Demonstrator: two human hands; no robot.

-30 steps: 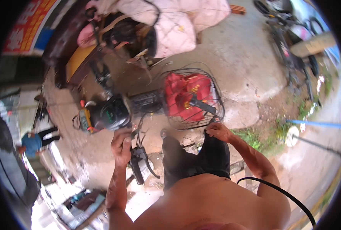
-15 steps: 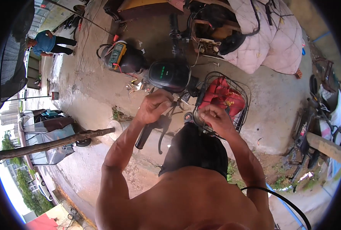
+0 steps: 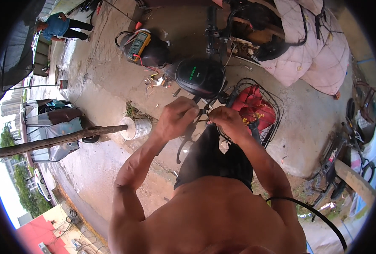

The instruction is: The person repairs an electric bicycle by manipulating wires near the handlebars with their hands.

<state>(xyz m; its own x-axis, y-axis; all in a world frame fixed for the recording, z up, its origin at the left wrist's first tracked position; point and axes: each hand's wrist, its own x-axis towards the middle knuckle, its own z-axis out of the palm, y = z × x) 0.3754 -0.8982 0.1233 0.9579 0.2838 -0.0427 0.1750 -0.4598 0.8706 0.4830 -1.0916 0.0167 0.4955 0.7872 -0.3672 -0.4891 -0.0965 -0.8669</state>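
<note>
My left hand (image 3: 177, 116) is closed at the electric bike's handlebar, below the black display housing (image 3: 199, 77) with green lights; its fingertips are at a small dark part (image 3: 203, 111), too small to name. My right hand (image 3: 226, 120) pinches at that part from the right, close to my left fingertips. A brake lever (image 3: 180, 149) hangs below my left hand. To my right is a wire basket (image 3: 276, 122) holding red fabric (image 3: 251, 101). A yellow multimeter (image 3: 138, 45) with leads lies on a black surface at the upper left.
A person (image 3: 56, 26) in blue stands at the upper left. Pink quilting (image 3: 310, 67) covers something at the upper right. A wooden pole (image 3: 61, 139) in a white bucket (image 3: 136, 129) and a covered tricycle (image 3: 54, 118) are at left; bike frames (image 3: 327, 173) are at right.
My hands have come together at the handlebar, my right hand moving left from the basket's near edge. The view has swung, bringing the display and multimeter higher and further right.
</note>
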